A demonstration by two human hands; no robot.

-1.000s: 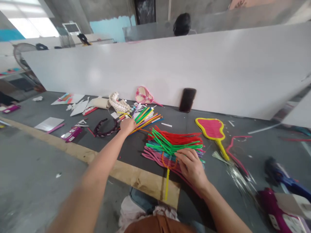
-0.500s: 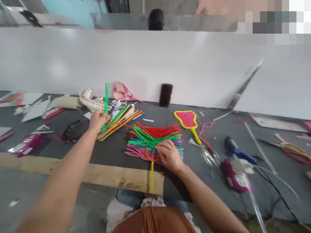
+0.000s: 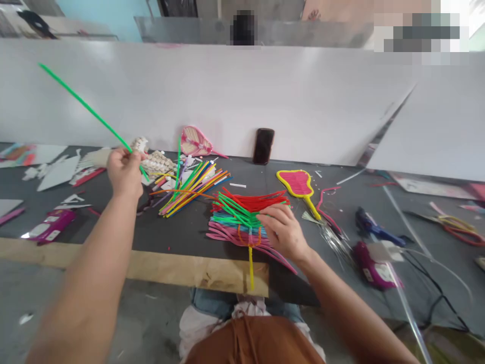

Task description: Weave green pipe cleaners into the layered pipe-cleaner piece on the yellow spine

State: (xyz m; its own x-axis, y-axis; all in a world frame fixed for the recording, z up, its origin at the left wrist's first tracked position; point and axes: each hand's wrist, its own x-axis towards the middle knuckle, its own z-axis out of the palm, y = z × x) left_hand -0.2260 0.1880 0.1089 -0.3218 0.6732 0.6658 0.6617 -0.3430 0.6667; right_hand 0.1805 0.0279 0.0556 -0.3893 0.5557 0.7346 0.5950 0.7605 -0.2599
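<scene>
My left hand (image 3: 127,174) is raised at the left, its fingers closed on a green pipe cleaner (image 3: 85,106) that slants up to the left. My right hand (image 3: 286,230) rests over the right side of a layered bundle of pipe cleaners (image 3: 229,230), fingers loosely apart, their tips near the green strands in its middle. Red strands lie at the far side of this bundle, with green, blue and pink ones nearer me. A yellow stem (image 3: 251,268) points from it toward me. My right hand hides part of its right side.
Loose coloured pipe cleaners (image 3: 193,189) lie left of the bundle. A phone (image 3: 264,146) leans on the white partition (image 3: 212,91). To the right are a pink and yellow fan-shaped piece (image 3: 297,184), thin wires (image 3: 335,242), a purple device (image 3: 373,265), a blue tool (image 3: 381,230) and scissors (image 3: 450,222).
My left hand has lifted a green pipe cleaner up and left, away from the loose pile; another green one stays upright there. My right hand's fingers have loosened from the bundle's middle.
</scene>
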